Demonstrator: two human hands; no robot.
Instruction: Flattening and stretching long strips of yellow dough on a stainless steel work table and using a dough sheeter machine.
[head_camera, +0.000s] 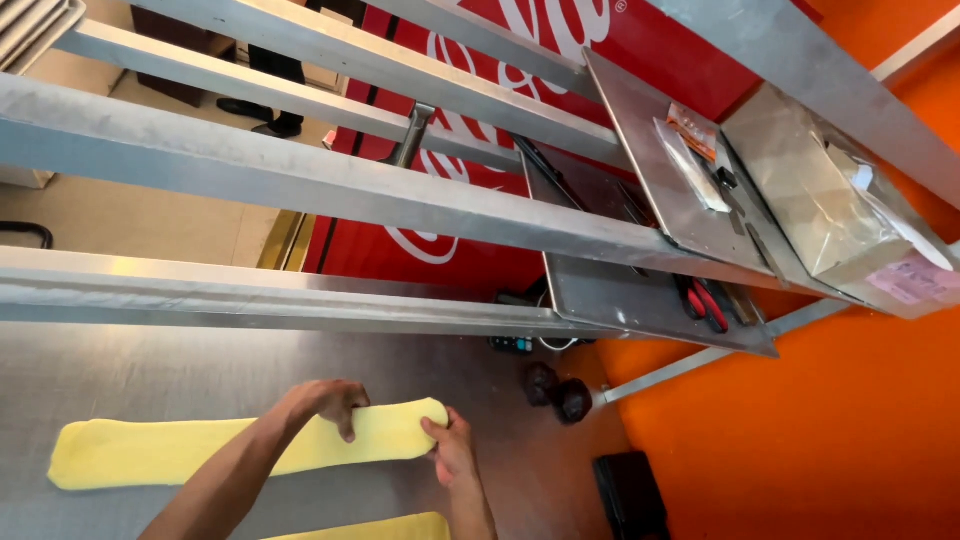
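A long flat strip of yellow dough (180, 450) lies on the steel table (130, 380). My left hand (325, 400) rests on top of the strip near its right end, fingers curled down over it. At the strip's rounded right tip, my right hand (450, 450) grips the dough with thumb and fingers. A second yellow dough piece (385, 527) shows at the bottom edge, partly cut off and partly hidden by my forearms.
Steel shelf rails (300, 190) cross above the table. A metal tray (650, 170) with small packets and a plastic-wrapped block (820, 200) sit on the shelving at right. Two dark round objects (560, 395) lie by the orange wall (800, 430). A red cabinet (470, 255) stands behind.
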